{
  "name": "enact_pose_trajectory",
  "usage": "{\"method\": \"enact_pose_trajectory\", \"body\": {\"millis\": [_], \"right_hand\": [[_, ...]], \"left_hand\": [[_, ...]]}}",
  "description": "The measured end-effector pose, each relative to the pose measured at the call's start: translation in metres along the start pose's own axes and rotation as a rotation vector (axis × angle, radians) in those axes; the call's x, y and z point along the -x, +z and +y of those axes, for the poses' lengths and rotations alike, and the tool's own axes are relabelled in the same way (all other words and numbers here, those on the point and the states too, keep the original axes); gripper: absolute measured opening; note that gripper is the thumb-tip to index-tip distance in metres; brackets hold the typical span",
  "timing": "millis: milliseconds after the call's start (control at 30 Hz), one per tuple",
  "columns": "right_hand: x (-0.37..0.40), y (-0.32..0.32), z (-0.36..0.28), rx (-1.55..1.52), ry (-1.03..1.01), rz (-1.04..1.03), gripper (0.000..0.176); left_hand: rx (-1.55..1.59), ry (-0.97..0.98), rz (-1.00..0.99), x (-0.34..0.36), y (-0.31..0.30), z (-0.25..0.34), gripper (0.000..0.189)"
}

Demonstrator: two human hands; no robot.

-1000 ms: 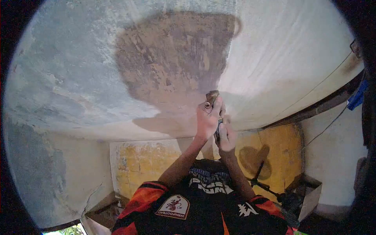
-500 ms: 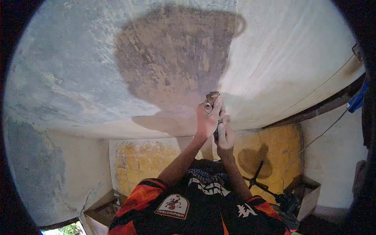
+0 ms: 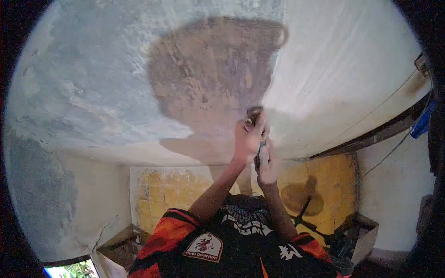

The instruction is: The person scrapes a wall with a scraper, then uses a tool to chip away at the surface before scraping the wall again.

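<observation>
Both my hands are raised to the ceiling, gripping one scraper point(image 3: 253, 112) whose blade presses on the surface. My left hand point(image 3: 248, 137) wraps the upper part of the tool near the blade. My right hand point(image 3: 266, 164) holds the dark handle just below it. The blade sits at the lower right edge of a large brown scraped patch point(image 3: 211, 69). Pale paint point(image 3: 343, 60) covers the ceiling to the right, and blue-grey flaking paint point(image 3: 79, 83) lies to the left.
Below are my orange and black shirt point(image 3: 204, 245), a yellow tiled floor point(image 3: 162, 194), a standing fan point(image 3: 306, 206) at right, an open box point(image 3: 361, 234) near the wall, a cable point(image 3: 389, 148) along the right wall and a cracked white wall point(image 3: 92, 204) at left.
The view has shifted slightly, so the brown patch sits a little further right. My hands and the scraper keep the same grip at the patch's lower edge, nudged slightly right.
</observation>
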State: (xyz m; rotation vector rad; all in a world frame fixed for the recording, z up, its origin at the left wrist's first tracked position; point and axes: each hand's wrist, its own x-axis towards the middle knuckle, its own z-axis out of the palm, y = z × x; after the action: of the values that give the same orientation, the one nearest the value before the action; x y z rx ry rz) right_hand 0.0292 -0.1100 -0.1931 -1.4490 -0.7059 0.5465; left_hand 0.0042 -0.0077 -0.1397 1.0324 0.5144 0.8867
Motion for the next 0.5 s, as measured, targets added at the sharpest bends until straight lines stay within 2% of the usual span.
{"method": "enact_pose_trajectory", "body": {"millis": [67,100,200,233,267,333,367,467,500], "right_hand": [[-0.004,-0.001,0.002,-0.036,0.01,0.003,0.05],[-0.003,0.0,-0.007,-0.043,0.014,-0.007,0.051],[-0.01,0.002,-0.061,-0.048,-0.001,-0.071,0.051],[-0.012,0.0,-0.035,0.029,-0.021,-0.043,0.052],[0.002,-0.008,0.017,0.111,-0.019,-0.009,0.052],[0.004,-0.012,0.04,0.121,0.009,0.02,0.052],[0.005,-0.007,0.022,0.052,0.042,0.017,0.051],[-0.006,0.004,-0.017,-0.033,0.01,0.035,0.048],[-0.006,0.003,-0.024,-0.035,-0.022,0.047,0.047]], "left_hand": [[-0.024,-0.096,0.059,0.004,-0.003,-0.012,0.035],[0.001,-0.053,-0.01,0.0,-0.002,0.0,0.033],[-0.052,0.087,0.013,-0.006,0.013,0.037,0.033],[-0.156,0.129,0.061,-0.003,0.005,0.018,0.034],[-0.12,0.074,0.053,0.002,0.0,0.001,0.034],[-0.05,-0.048,0.048,0.003,-0.004,-0.024,0.034],[-0.017,-0.102,0.029,0.006,0.003,0.0,0.036],[-0.002,-0.002,-0.072,0.001,0.014,0.026,0.037],[-0.066,0.036,-0.048,0.001,0.016,0.028,0.036]]}}
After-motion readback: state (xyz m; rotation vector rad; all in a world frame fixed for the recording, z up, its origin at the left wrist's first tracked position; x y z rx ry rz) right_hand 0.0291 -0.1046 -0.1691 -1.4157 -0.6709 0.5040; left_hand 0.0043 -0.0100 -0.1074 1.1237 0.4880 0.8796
